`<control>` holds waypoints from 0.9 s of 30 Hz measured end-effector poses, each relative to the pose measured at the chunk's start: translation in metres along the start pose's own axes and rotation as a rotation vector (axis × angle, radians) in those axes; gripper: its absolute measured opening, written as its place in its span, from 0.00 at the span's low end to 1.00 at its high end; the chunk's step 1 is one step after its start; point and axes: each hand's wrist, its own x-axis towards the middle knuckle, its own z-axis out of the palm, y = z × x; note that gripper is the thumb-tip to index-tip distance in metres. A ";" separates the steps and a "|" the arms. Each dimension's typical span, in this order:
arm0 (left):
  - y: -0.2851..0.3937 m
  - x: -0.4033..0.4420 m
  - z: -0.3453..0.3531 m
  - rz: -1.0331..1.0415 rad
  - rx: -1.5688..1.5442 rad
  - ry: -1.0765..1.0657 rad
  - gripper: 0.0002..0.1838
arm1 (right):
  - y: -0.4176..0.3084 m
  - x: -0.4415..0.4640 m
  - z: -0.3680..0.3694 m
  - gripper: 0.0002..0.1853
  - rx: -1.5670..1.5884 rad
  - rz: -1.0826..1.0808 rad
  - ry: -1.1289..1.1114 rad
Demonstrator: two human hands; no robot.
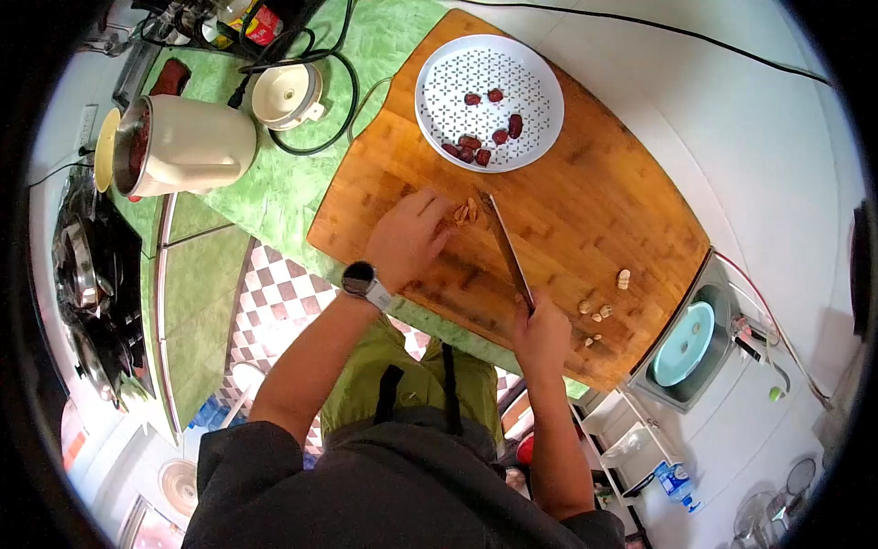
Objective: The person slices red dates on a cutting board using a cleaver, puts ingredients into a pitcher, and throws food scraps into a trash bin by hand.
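Observation:
My right hand [541, 334] is wrapped round the handle of a kitchen knife [508, 249]. Its narrow blade points away from me over the wooden cutting board [585, 210]. Left of the blade tip lies a small pile of brown cut pieces [466, 212]. My left hand [409, 240], with a watch on the wrist, rests low over the board beside that pile; its fingers reach toward it, partly apart. Several dark red dried dates [500, 136] lie in a white perforated basket [439, 69] at the board's far end. Several pale tan pieces [624, 278] are scattered on the right.
On the green counter [384, 46] at left stand a cream jug [206, 142] and its cream lid-like part [287, 94], with a black cable [355, 91] looping nearby. To the right, a sink [718, 334] holds a turquoise basin [681, 343]. A stove with pans [84, 274] is at far left.

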 end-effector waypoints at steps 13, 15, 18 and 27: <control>0.015 0.023 0.031 0.053 0.121 -0.091 0.14 | 0.034 -0.019 -0.018 0.16 -0.110 -0.037 0.119; 0.008 0.025 0.035 0.093 0.122 -0.074 0.14 | 0.036 -0.022 -0.025 0.15 -0.071 -0.055 0.166; 0.002 0.029 0.037 0.081 0.054 -0.074 0.09 | 0.040 -0.027 -0.034 0.15 -0.048 -0.076 0.222; 0.004 0.020 0.002 -0.069 -0.297 0.081 0.09 | 0.042 -0.036 -0.055 0.14 -0.184 -0.077 0.260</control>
